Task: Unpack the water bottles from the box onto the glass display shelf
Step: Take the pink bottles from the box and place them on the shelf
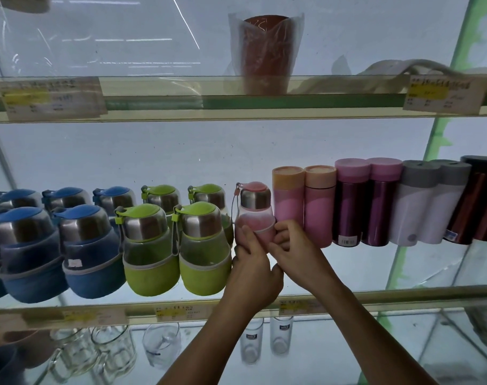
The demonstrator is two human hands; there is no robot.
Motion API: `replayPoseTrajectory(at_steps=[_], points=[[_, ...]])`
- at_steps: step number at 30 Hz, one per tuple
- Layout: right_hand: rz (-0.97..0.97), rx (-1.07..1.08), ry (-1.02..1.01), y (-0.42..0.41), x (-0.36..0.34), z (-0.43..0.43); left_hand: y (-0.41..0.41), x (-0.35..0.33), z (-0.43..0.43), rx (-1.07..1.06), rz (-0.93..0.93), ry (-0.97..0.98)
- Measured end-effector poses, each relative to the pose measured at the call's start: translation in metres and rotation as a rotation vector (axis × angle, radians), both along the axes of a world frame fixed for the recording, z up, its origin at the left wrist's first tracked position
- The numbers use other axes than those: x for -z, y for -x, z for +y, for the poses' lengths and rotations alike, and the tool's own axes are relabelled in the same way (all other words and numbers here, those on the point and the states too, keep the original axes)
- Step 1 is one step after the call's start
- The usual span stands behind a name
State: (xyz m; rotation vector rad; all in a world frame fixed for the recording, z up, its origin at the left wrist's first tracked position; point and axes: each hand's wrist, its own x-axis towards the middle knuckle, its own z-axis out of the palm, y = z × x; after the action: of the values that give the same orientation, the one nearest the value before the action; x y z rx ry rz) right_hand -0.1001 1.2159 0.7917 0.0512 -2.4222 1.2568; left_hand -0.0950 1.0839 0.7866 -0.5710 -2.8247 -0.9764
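Glass display shelf (375,297) bears bottle rows; left hand (250,273) and right hand (295,252) fingers clasp pink bottle (255,215).

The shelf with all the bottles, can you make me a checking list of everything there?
Surface: glass display shelf, middle tier, price tags along its front edge.
Job's things: pink bottle upright between the green bottles and pink tumblers; the box is not in view.
Clutter: blue bottles at left; purple, white and dark flasks at right.
Hands: left hand and right hand both grip the pink bottle's lower part.
Cables: nothing seen.
Surroundings: wrapped red cup on the shelf above; clear glasses on the shelf below.
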Motion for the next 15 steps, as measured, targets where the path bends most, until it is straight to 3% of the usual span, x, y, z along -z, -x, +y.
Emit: replayPoseTrajectory(at_steps=[15], points=[[-0.032, 0.001, -0.008, -0.01, -0.005, -0.001, -0.008, -0.003, -0.004, 0.027, -0.03, -0.068]])
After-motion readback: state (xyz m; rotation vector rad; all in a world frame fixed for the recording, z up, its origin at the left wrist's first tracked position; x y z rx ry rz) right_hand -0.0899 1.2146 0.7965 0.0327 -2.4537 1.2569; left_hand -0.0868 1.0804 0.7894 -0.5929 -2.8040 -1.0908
